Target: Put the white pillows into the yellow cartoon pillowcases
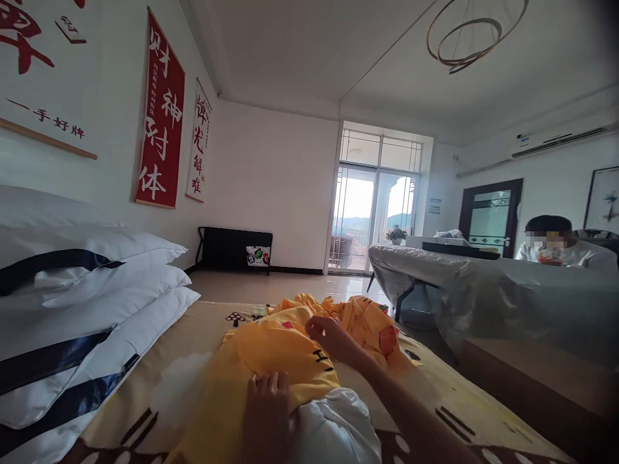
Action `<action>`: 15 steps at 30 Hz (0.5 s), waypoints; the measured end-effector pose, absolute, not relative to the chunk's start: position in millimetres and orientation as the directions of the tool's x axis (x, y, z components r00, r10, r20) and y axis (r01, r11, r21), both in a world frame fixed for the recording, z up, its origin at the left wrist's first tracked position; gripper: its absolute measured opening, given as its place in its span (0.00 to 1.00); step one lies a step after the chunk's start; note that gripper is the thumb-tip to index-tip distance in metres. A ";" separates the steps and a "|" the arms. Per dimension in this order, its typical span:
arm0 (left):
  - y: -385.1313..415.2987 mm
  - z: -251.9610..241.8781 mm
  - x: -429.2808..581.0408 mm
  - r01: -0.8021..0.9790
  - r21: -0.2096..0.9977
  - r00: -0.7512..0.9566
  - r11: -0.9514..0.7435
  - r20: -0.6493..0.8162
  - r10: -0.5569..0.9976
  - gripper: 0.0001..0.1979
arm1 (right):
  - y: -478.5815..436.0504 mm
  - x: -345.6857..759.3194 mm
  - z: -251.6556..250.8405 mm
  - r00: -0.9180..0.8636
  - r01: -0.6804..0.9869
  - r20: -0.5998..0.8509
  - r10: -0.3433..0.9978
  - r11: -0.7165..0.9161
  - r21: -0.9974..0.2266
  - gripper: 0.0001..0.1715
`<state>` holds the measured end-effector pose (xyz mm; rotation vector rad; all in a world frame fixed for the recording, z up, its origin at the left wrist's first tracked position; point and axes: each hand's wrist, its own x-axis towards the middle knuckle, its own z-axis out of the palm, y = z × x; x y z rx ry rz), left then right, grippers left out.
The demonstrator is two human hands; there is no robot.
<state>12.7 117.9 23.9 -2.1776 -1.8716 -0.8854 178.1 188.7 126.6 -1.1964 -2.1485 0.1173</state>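
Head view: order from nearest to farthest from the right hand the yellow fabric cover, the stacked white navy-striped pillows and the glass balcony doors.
1. Yellow fabric cover, touching the right hand.
2. Stacked white navy-striped pillows, left side.
3. Glass balcony doors, far wall.

A bed (464,399) covered by a tan sheet with brown and white cartoon prints. A crumpled yellow cover (271,354) lies along its middle, a white pillow (333,425) showing at the near end. Stacked white pillows (97,303) with dark blue stripes fill the left side.
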 end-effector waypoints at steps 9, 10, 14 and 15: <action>120.7 26.3 7.8 0.947 0.236 0.054 -0.219 0.555 0.830 0.14 | 87.4 238.4 27.0 -0.459 0.845 0.138 0.878 0.479 -0.239 0.46; 122.4 23.7 8.1 0.948 0.224 0.058 -0.225 0.575 0.816 0.14 | 94.2 232.0 12.8 -0.415 0.863 0.151 0.897 0.440 -0.246 0.44; 128.6 16.9 4.0 0.946 0.140 0.109 -0.293 0.713 0.693 0.09 | 119.3 199.2 -22.5 -0.427 0.770 0.473 0.771 0.584 -0.257 0.24; 129.4 17.9 -0.1 0.936 0.122 0.126 -0.331 0.760 0.637 0.08 | 121.6 190.6 -21.6 -0.470 0.718 0.585 0.661 0.672 -0.183 0.22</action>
